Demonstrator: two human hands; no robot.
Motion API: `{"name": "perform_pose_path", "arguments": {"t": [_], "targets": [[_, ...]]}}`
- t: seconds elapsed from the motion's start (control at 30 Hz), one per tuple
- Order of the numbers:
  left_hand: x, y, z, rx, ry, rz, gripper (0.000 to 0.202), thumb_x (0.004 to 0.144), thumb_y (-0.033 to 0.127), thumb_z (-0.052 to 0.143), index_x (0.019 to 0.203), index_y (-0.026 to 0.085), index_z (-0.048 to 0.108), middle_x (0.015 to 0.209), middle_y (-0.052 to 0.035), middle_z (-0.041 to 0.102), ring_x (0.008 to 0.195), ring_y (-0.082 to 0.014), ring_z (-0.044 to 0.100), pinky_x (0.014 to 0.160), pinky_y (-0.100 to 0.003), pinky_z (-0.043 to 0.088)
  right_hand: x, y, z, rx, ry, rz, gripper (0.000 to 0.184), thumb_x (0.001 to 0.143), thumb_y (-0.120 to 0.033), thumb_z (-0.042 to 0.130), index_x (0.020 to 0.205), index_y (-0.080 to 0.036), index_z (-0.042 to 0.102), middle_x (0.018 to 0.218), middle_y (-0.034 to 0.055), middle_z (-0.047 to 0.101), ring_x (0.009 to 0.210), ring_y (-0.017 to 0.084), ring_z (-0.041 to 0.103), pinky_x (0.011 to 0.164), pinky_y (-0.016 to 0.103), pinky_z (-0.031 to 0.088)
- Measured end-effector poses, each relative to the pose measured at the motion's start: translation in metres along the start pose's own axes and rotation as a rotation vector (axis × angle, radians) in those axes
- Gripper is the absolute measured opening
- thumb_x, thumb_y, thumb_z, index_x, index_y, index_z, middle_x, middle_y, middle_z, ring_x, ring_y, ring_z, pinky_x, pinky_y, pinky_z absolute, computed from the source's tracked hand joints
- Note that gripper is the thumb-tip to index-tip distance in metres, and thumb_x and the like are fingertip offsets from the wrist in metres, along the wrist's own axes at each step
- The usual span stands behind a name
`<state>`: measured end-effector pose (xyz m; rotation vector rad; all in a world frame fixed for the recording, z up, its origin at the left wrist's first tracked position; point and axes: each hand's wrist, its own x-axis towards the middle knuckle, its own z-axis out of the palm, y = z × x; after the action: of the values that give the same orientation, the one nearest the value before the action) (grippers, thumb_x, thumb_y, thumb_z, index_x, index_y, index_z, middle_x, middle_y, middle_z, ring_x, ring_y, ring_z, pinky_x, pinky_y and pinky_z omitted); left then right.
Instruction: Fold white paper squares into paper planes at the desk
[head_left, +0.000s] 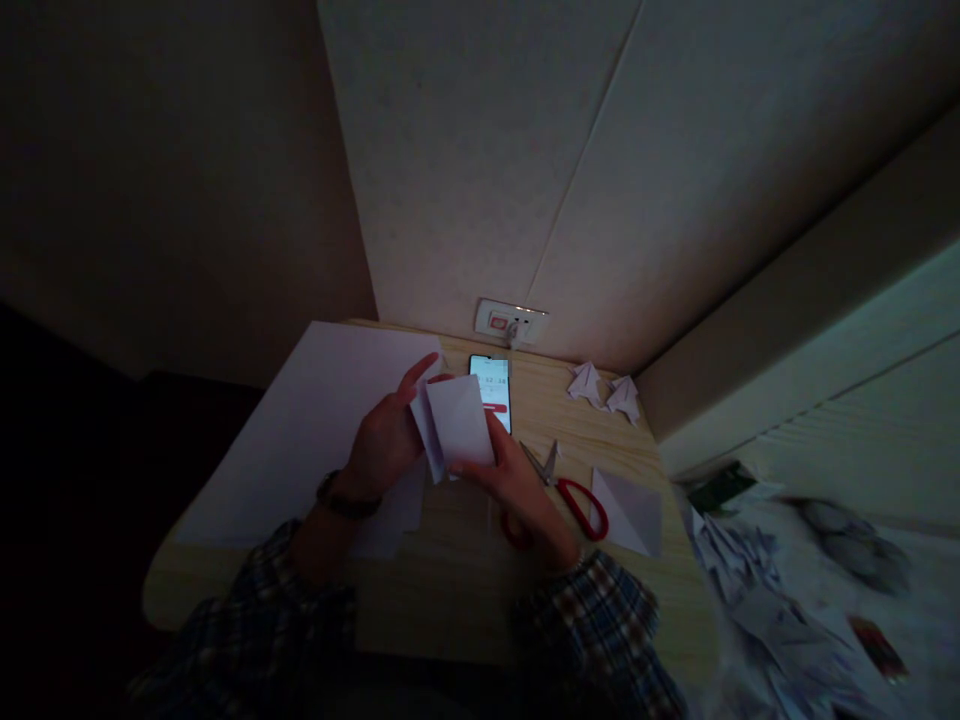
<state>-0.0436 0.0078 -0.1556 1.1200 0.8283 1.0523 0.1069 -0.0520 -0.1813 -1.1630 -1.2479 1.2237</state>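
Both hands hold a folded white sheet of paper point(456, 425) above a small wooden table point(450, 590). My left hand point(386, 435) grips its left side, index finger stretched up along the edge. My right hand point(517, 485) pinches the lower right edge from below. Both arms wear plaid sleeves; a dark wristband sits on the left wrist.
A lit phone point(492, 388) lies behind the paper. Red-handled scissors point(574, 495) and a folded white piece point(630, 510) lie right of my hands. Large white sheets point(315, 420) cover the table's left. Two folded paper figures point(604, 390) sit by the wall socket point(510, 322). Paper scraps point(757, 600) pile at right.
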Motion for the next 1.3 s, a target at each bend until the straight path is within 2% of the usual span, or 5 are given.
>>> {"name": "perform_pose_path", "arguments": {"t": [0.13,0.57,0.73,0.97,1.3], "targets": [[-0.003,0.004,0.002,-0.340,-0.014,-0.188,0.072,0.068,0.023,0.054,0.139,0.024,0.039,0.127,-0.0045,0.059,0.113,-0.0255,0.057,0.088,-0.036,0.050,0.000,0.004,0.003,-0.122,-0.009,-0.038,0.060,0.066,-0.032,0.078,0.120,-0.024,0.055,0.112,0.0036,0.063,0.102,0.023,0.058,0.089,0.034,0.047],[-0.003,0.010,0.005,-0.747,0.136,-0.125,0.044,0.079,0.022,0.038,0.117,0.019,0.060,0.097,-0.0061,0.070,0.089,-0.0210,0.064,0.081,-0.034,0.052,0.001,0.013,0.009,-0.346,0.003,-0.223,0.068,0.065,-0.030,0.078,0.119,-0.020,0.038,0.119,0.0097,0.049,0.105,0.023,0.053,0.089,0.034,0.047],[0.001,0.005,0.002,-0.739,0.179,-0.099,0.025,0.083,0.016,0.043,0.093,0.017,0.066,0.079,-0.0018,0.066,0.071,-0.0131,0.063,0.069,-0.024,0.052,0.002,0.007,0.005,-0.396,0.025,-0.288,0.033,0.072,-0.025,0.068,0.099,-0.020,0.051,0.108,0.0076,0.056,0.103,0.023,0.052,0.091,0.036,0.042],[0.009,-0.004,-0.005,-0.653,0.155,0.073,0.025,0.066,0.000,0.056,0.079,0.020,0.062,0.076,0.0036,0.065,0.073,-0.0098,0.062,0.072,-0.021,0.050,0.005,0.005,0.001,0.017,0.094,-0.030,0.039,0.067,-0.035,0.073,0.101,-0.023,0.057,0.104,0.0034,0.065,0.095,0.021,0.060,0.083,0.032,0.047],[0.012,-0.014,-0.004,-0.367,0.116,0.095,0.029,0.061,0.011,0.074,0.082,0.020,0.057,0.081,0.0041,0.065,0.079,-0.0116,0.061,0.074,-0.024,0.047,0.013,0.006,-0.008,0.272,0.284,-0.109,0.036,0.064,-0.026,0.076,0.096,-0.024,0.059,0.094,0.0002,0.071,0.083,0.016,0.065,0.075,0.028,0.052]]}}
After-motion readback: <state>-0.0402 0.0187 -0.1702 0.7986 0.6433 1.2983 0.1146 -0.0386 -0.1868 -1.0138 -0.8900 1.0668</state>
